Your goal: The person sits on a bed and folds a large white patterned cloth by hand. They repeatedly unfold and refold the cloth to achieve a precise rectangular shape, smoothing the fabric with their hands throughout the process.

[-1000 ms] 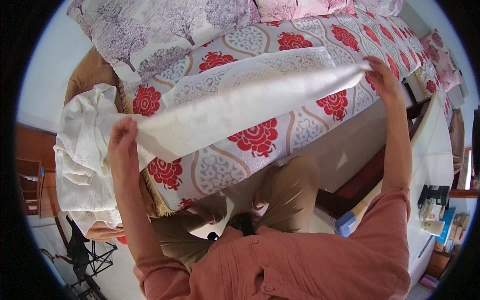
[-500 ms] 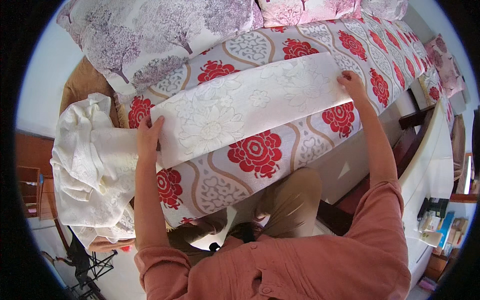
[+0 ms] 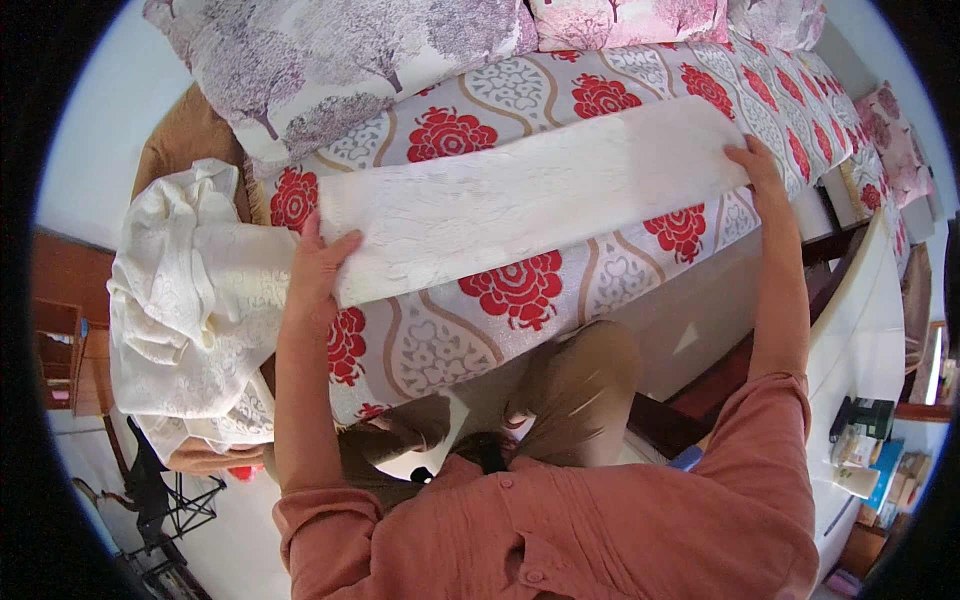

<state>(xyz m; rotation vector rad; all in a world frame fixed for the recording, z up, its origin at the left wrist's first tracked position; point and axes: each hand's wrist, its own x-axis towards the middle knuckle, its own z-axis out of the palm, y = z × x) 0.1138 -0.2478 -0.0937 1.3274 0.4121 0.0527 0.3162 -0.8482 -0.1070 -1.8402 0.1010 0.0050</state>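
Note:
A white cloth (image 3: 540, 190), folded into a long flat strip, stretches across the red-flowered seat cover (image 3: 440, 345) in front of me. Its upward face looks faintly textured, with slight wrinkles. At its left end my left hand (image 3: 320, 262) grips the edge, thumb lying over the top and other fingers partly hidden. My right hand (image 3: 758, 168) pinches the edge of the far right end between thumb and fingers. Left of my left forearm hangs a heap of white patterned fabric (image 3: 190, 300), draped over the brown sofa arm (image 3: 190, 135).
Large tree-print cushions (image 3: 370, 60) line the back of the seat, with a pink one (image 3: 630, 22) beside them. A pale table (image 3: 860, 310) with small items stands on the right. A black folding frame (image 3: 165, 490) is on the floor at lower left.
The strip's raised-flower face has given way to a plainer one, and it looks longer, reaching further right. My right hand moved right with its end; the view shifted slightly.

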